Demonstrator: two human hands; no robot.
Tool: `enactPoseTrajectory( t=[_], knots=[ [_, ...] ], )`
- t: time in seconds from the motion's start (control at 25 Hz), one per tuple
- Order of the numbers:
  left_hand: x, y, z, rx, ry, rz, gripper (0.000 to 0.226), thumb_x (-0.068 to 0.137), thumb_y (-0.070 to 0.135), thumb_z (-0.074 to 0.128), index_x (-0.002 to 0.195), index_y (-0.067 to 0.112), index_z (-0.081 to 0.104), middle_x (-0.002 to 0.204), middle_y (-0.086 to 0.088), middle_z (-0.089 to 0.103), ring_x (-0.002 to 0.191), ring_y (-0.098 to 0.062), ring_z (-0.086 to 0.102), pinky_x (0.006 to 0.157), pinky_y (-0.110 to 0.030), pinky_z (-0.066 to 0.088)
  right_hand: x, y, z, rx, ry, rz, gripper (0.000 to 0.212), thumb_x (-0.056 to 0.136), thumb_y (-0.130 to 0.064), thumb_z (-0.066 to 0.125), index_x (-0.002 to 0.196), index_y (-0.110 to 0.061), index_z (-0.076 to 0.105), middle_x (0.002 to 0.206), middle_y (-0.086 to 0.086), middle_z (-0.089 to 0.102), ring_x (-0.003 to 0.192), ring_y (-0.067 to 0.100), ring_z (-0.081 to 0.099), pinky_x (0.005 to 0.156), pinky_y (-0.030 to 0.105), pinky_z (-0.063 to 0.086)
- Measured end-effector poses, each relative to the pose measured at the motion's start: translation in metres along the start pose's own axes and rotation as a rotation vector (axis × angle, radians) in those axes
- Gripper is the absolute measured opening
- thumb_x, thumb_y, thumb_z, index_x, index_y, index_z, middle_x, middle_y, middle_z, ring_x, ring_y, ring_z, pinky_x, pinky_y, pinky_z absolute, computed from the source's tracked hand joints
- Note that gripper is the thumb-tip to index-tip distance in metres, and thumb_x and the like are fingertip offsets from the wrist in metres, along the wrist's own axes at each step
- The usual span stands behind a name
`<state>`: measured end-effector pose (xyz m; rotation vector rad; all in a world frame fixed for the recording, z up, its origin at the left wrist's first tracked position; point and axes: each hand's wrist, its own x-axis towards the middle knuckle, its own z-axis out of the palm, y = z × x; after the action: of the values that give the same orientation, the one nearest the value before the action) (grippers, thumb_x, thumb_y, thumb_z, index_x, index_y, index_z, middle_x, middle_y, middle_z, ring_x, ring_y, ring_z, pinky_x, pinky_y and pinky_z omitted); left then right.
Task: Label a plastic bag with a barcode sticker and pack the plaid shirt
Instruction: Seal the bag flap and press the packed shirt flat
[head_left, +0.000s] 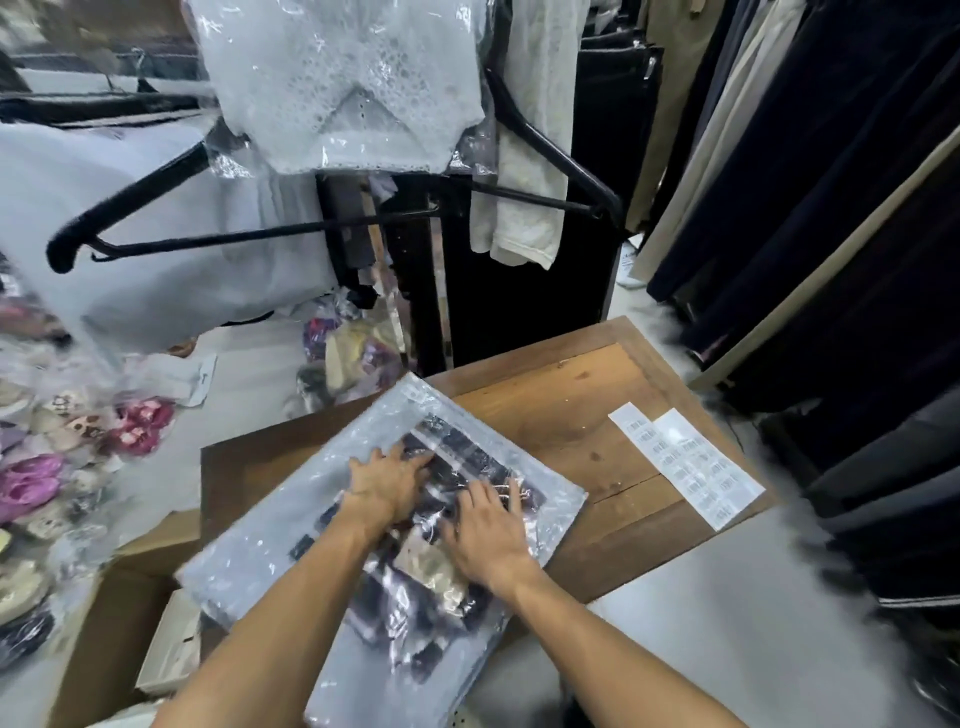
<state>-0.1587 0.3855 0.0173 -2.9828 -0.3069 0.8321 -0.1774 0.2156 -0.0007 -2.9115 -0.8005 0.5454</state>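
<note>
Currently, the plaid shirt (441, 525), soft and light inside the slippery plastic bag (291, 525) on the desk (561, 395), is pressed flat under the left hand (387, 480) and right hand (488, 532), both spread; edge holds are judged best.

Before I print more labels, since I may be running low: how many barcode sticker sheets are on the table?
2. Both lie side by side at the right edge of the wooden table, right of the bagged plaid shirt: the left sheet and the right sheet, overlapping slightly. Others could be hidden under the plastic bag.

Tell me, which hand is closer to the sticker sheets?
The right hand. It presses the bag on the side toward the sticker sheets; the left hand lies farther away.
</note>
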Motion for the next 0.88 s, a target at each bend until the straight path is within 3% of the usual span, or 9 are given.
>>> enactPoseTrajectory(
  t=[0.24,0.4,0.56,0.72,0.88],
  knots=[
    [-0.023,0.003,0.023,-0.196,0.060,-0.042,0.061,0.102,0.050,0.046,0.157,0.028,0.033,0.162,-0.013,0.036,0.138,-0.040,0.045,0.113,-0.051,0.042,0.040,0.021,-0.026,-0.003,-0.143,0.016,0.064,0.095,-0.058,0.043,0.147,-0.021,0.043,0.161,0.000,0.034,0.157,0.032,0.008,0.115,0.077,0.004],
    [-0.042,0.015,0.028,-0.319,0.024,-0.040,0.079,0.092,0.067,0.054,0.159,0.034,0.029,0.170,-0.012,0.020,0.149,-0.039,0.031,0.118,-0.052,0.033,0.061,0.039,-0.032,0.064,-0.235,-0.011,0.081,0.087,-0.063,0.053,0.157,-0.030,0.029,0.169,-0.012,0.014,0.158,0.030,-0.005,0.111,0.082,0.001],
    [-0.046,0.028,0.027,-0.396,-0.006,-0.056,0.091,0.087,0.072,0.059,0.161,0.038,0.019,0.174,-0.010,0.002,0.156,-0.039,0.017,0.122,-0.057,0.030,0.073,0.065,-0.037,0.143,-0.244,-0.121,0.077,0.088,-0.059,0.058,0.157,-0.034,0.032,0.171,-0.013,0.008,0.158,0.027,-0.006,0.116,0.077,0.002],
    [-0.043,0.047,0.022,-0.419,0.041,-0.180,0.090,0.085,0.071,0.063,0.160,0.040,0.023,0.174,-0.009,0.006,0.155,-0.040,0.018,0.123,-0.063,0.021,0.065,0.098,-0.053,0.140,-0.064,-0.115,0.058,0.086,-0.059,0.056,0.140,-0.038,0.053,0.167,0.001,0.024,0.153,0.031,0.016,0.122,0.058,0.019],
    [-0.043,0.064,0.029,-0.501,0.083,-0.277,0.080,0.087,0.064,0.065,0.156,0.042,0.032,0.171,-0.010,0.015,0.151,-0.040,0.024,0.117,-0.063,0.033,0.049,0.129,-0.051,0.077,-0.174,-0.121,0.072,0.083,-0.066,0.056,0.149,-0.043,0.039,0.168,0.003,0.016,0.153,0.034,0.013,0.121,0.055,0.018]
  ],
)
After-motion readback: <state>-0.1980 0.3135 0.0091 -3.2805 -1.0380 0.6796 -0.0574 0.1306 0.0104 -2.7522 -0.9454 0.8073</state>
